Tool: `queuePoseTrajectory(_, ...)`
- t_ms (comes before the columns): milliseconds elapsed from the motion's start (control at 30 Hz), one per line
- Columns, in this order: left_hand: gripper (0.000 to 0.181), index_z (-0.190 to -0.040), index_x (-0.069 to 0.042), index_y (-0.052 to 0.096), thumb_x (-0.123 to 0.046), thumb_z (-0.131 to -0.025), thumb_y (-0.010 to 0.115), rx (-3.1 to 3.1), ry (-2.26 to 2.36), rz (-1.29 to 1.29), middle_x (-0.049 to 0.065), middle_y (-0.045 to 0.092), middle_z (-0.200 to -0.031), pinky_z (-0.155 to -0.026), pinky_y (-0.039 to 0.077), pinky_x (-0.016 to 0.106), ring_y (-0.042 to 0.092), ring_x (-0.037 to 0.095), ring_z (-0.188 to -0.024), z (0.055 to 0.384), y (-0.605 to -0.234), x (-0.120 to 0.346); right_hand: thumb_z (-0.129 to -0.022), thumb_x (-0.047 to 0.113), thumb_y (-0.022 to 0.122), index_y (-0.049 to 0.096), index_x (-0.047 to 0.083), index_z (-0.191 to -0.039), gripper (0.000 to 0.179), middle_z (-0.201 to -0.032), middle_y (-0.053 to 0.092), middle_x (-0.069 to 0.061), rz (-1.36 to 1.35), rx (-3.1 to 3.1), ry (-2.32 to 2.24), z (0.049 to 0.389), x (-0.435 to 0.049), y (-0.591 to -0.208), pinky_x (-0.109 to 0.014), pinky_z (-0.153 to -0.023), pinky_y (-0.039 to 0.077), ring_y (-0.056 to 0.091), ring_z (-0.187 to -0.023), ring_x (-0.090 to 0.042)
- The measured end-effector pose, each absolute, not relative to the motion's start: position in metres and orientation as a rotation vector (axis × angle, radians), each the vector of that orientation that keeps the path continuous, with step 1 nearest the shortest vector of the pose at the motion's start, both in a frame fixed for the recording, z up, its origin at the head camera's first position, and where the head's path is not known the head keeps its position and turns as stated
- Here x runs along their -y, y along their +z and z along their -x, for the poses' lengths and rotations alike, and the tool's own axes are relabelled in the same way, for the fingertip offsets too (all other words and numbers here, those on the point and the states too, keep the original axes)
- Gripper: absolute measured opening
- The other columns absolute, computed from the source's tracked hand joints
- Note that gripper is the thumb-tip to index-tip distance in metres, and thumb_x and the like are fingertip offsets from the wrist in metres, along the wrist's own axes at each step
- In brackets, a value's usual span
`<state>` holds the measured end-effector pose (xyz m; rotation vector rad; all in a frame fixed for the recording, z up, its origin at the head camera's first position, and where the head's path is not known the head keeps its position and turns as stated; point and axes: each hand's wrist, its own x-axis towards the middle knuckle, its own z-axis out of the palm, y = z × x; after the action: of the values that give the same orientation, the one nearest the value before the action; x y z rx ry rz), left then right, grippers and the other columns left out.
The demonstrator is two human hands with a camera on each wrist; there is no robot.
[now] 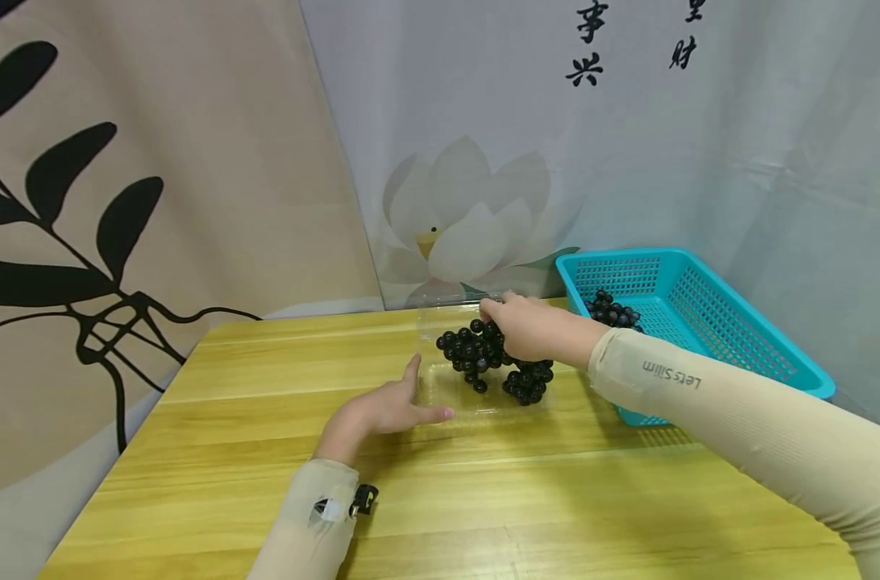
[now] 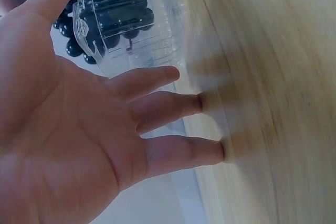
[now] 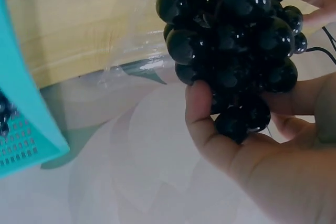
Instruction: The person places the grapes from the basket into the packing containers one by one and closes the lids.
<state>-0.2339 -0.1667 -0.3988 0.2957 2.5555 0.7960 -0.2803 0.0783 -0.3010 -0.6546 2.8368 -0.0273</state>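
My right hand (image 1: 530,326) grips a bunch of black grapes (image 1: 476,348) by one end, over a clear plastic box (image 1: 447,395). In the right wrist view, thumb and fingers curl round the narrow end of the bunch (image 3: 231,40). A cluster of grapes (image 1: 529,383) shows just below that hand; I cannot tell whether it belongs to the same bunch. My left hand (image 1: 385,407) stands at the box's left side with its fingers spread. In the left wrist view, fingertips of this hand (image 2: 105,114) meet the tabletop beside the box's clear wall (image 2: 157,30).
To the right of the box stands a blue-green plastic basket (image 1: 737,322) with more black grapes (image 1: 614,310) inside. Behind the wooden table (image 1: 266,387) hangs a printed curtain (image 1: 469,97). My right forearm passes in front of the basket.
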Motion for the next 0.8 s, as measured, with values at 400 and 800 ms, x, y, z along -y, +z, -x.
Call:
queuePoseTrajectory(400,0.126,-0.170,-0.013,-0.017,-0.068,-0.095,0.068,-2.559,0.777,-0.302,0.028,0.041,-0.167,-0.128,0.037,0.059,0.048,0.046,-0.150,0.233,-0.397,0.165,-0.098,-0.008,0.054,0.056,0.021,-0.134,0.046,-0.133,0.060,-0.016,0.724,-2.795,-0.152,0.285,-0.064,-0.319,-0.035,-0.074,0.048,0.057,-0.094,-0.025)
queuePoseTrajectory(800,0.126,-0.170,-0.008,-0.015,-0.068,-0.096,0.068,-2.553,0.777,-0.288,0.028,0.038,-0.168,-0.127,0.038,0.058,0.049,0.046,-0.149,0.231,-0.393,0.165,-0.106,0.002,0.051,0.059,0.012,-0.132,0.029,-0.123,0.064,-0.014,0.858,-2.811,-0.359,0.301,-0.068,-0.336,-0.039,-0.081,0.052,0.061,-0.096,-0.025)
